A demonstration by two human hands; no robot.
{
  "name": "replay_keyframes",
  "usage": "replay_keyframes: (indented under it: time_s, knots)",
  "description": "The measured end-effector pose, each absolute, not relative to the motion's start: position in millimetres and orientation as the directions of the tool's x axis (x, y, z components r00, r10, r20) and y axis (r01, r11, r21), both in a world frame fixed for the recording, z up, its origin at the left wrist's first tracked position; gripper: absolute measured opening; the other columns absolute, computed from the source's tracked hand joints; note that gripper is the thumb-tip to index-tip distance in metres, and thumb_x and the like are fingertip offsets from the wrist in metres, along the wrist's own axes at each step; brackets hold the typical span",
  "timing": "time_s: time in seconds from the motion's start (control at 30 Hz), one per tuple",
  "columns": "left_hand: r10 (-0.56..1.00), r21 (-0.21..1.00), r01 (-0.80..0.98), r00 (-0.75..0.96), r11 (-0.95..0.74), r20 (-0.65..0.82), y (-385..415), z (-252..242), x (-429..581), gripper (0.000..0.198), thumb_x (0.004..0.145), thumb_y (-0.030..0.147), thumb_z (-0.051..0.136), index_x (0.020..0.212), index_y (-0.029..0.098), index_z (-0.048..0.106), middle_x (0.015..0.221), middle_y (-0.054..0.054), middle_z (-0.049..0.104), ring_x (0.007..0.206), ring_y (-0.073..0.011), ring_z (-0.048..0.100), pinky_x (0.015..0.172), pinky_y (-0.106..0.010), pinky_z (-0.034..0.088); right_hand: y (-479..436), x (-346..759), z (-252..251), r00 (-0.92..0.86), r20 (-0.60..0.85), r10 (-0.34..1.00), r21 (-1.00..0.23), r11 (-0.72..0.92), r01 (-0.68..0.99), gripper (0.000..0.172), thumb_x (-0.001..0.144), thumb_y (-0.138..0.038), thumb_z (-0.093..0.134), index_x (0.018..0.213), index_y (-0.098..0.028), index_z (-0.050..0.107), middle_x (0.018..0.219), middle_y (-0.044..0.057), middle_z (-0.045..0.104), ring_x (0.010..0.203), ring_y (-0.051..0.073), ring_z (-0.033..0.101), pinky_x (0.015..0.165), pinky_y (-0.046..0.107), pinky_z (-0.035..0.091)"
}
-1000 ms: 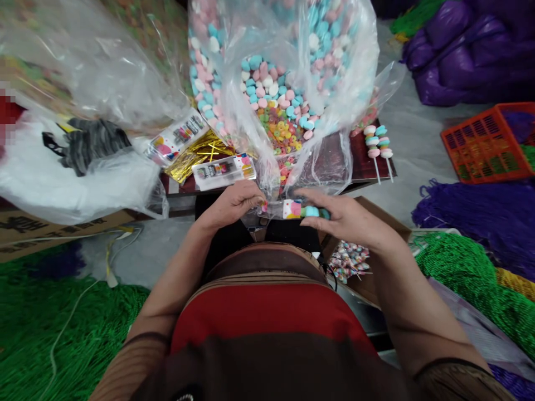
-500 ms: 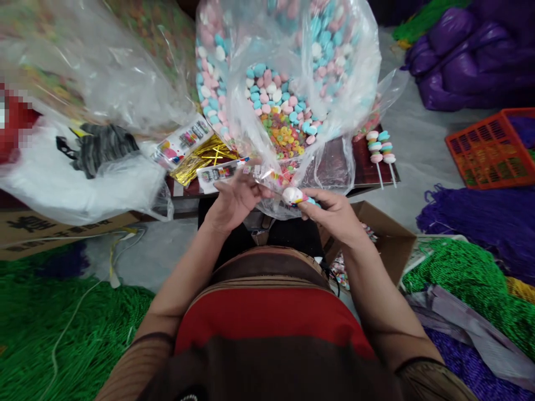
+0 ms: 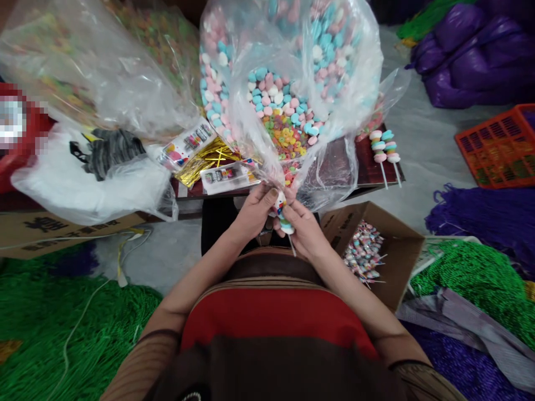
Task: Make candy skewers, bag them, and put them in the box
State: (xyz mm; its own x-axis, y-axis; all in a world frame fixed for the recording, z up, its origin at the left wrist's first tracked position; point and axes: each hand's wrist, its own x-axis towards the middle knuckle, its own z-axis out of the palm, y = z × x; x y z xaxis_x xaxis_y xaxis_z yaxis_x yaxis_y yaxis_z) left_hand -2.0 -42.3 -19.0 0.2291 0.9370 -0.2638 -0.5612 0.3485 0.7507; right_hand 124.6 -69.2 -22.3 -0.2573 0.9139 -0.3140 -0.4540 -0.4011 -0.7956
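In front of my waist is a marshmallow candy skewer [image 3: 286, 226], its white stick pointing down toward me. A small clear bag with coloured print [image 3: 280, 205] covers its upper part. My left hand [image 3: 256, 210] is closed, thumb and fingers pinching the bag at the top. Lower down, my right hand [image 3: 305, 227] grips the skewer from the right side; its fingers partly hide the candy. Two finished-looking skewers [image 3: 385, 150] of marshmallows and gummy rings lie at the table's right edge. Flat printed bags [image 3: 225, 177] lie to the left of my hands.
A big plastic bag of marshmallows [image 3: 351, 72] with gummy rings [image 3: 284, 136] stands ahead. Gold twist ties [image 3: 213, 158] lie left of it. Below right, a cardboard box [image 3: 401, 259] holds many wrapped skewers. An orange crate [image 3: 493, 147] stands on the floor at right.
My hands have come together. The skewer has turned from sideways to stick-down, and the printed bag now covers its top. My left hand has gone from spread fingers to a pinch.
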Motion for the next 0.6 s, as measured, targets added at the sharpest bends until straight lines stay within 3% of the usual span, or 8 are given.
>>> replay_keyframes:
  time_s: [0.13,0.23,0.33,0.47,0.53,0.6]
  knots:
    - [0.917,0.762,-0.513,0.164,0.394,-0.364,-57,-32,3,0.048,0.076,0.061,0.078,0.099,0.024,0.059,0.074,0.004,0.070,0.033,-0.0053,0.047,0.030,-0.019,0.032,-91,123,-37,-0.326,-0.371,0.869,-0.702,-0.493,-0.515,0.043,0.076,-0.055,0.081,0.106,-0.026,0.071,0.089,-0.001,0.069,0.072,0.013,0.066,0.063,0.025,0.055]
    - [0.933,0.778,-0.535,0.061,0.331,-0.355,-59,-36,5,0.050,0.075,0.062,0.079,0.098,0.023,0.058,0.072,0.003,0.069,0.044,-0.0085,0.058,0.040,-0.020,0.038,-108,139,-42,-0.350,-0.406,0.844,-0.717,-0.531,-0.451,0.051,0.081,-0.053,0.078,0.125,-0.029,0.067,0.110,0.003,0.074,0.090,0.017,0.071,0.088,0.034,0.058]
    - [0.951,0.789,-0.549,0.035,0.275,-0.307,-57,-37,7,0.051,0.074,0.060,0.081,0.100,0.023,0.059,0.074,0.002,0.070,0.061,-0.0133,0.068,0.054,-0.024,0.047,-123,159,-46,-0.350,-0.430,0.833,-0.823,-0.520,-0.228,0.048,0.083,-0.049,0.076,0.126,-0.029,0.068,0.117,0.004,0.075,0.100,0.019,0.072,0.098,0.038,0.054]
    - [0.955,0.808,-0.517,0.077,0.283,-0.286,-56,-37,9,0.047,0.076,0.057,0.080,0.102,0.023,0.060,0.074,0.001,0.069,0.080,-0.0185,0.073,0.063,-0.026,0.048,-136,177,-56,-0.276,-0.350,0.895,-0.927,-0.289,0.237,0.031,0.087,-0.050,0.069,0.099,-0.023,0.079,0.098,0.006,0.079,0.093,0.022,0.072,0.092,0.038,0.055]
    - [0.959,0.823,-0.497,0.089,0.276,-0.268,-57,-37,11,0.046,0.077,0.057,0.079,0.101,0.023,0.061,0.073,0.001,0.069,0.084,-0.0195,0.073,0.069,-0.028,0.050,-136,178,-60,-0.203,-0.296,0.933,-0.925,-0.228,0.303,0.036,0.090,-0.053,0.062,0.094,-0.022,0.080,0.085,0.006,0.078,0.082,0.020,0.071,0.083,0.036,0.056]
    - [0.968,0.833,-0.496,0.092,0.247,-0.233,-59,-37,12,0.045,0.077,0.057,0.079,0.099,0.023,0.060,0.074,0.002,0.069,0.084,-0.0182,0.072,0.074,-0.029,0.051,-133,174,-60,-0.158,-0.294,0.943,-0.934,-0.249,0.254,0.041,0.091,-0.057,0.060,0.095,-0.021,0.079,0.072,0.003,0.074,0.064,0.016,0.066,0.067,0.030,0.054]
